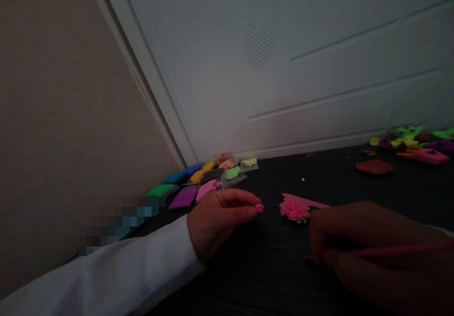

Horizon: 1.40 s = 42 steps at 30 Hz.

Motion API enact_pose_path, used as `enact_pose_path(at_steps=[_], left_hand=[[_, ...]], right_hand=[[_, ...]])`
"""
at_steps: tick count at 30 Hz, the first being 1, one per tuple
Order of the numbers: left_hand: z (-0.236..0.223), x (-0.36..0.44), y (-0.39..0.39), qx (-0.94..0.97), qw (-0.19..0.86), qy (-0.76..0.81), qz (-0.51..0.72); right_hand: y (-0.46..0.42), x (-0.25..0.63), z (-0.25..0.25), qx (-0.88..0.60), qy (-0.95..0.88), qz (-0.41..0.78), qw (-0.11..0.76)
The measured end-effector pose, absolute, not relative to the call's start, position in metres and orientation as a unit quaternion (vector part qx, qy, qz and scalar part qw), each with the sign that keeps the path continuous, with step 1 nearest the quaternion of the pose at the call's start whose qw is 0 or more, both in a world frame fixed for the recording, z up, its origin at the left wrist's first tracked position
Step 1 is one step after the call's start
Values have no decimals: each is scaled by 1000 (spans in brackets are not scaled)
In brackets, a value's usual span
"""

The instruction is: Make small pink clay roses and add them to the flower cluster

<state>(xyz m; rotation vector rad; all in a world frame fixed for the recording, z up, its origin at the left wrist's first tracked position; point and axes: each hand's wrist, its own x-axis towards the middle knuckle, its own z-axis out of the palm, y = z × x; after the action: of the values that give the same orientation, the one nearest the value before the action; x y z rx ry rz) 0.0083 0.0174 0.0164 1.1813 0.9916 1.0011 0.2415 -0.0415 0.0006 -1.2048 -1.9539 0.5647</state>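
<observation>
Between thumb and forefinger, my left hand pinches a small pink clay flower just above the dark table. My right hand is closed around a thin pink stick-like tool; its narrow tip points left, low over the tabletop. Just beyond the right fingers lies a cluster of pink clay flowers with bits of green at its lower edge. Behind that cluster rests a flat pink tool, its right end hidden by my right hand.
Packets of coloured clay lie at the left against the white panel. A reddish-brown clay piece sits to the right. Several bright clay shapes and a pink object are at the far right. The dark table spans the front.
</observation>
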Motion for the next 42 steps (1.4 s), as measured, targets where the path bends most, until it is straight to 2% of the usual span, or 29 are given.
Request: enact_pose_path(at_steps=[7,14,21,24,28,33,42], left_hand=[[18,10,17,508,611,428,431],[17,10,17,522,605,427,423],[18,10,17,555,591,419,409],[18,11,17,569,583,417,403],[18,11,17,585,576,412,396],[18,11,17,599,568,407,392],[19,17,15,634,548,407,362]], right_hand=[[-43,238,-3,-499,-732,224,406],[-25,245,4,-430,-745,258,439],[-22,247,-5,-382,-826,181,373],[-23,248,-6,-366,-834,162,381],[-26,248,0,-380,-811,196,400],[-29,245,8,-414,-790,278,357],[-27,245,6,-450,-781,245,356]])
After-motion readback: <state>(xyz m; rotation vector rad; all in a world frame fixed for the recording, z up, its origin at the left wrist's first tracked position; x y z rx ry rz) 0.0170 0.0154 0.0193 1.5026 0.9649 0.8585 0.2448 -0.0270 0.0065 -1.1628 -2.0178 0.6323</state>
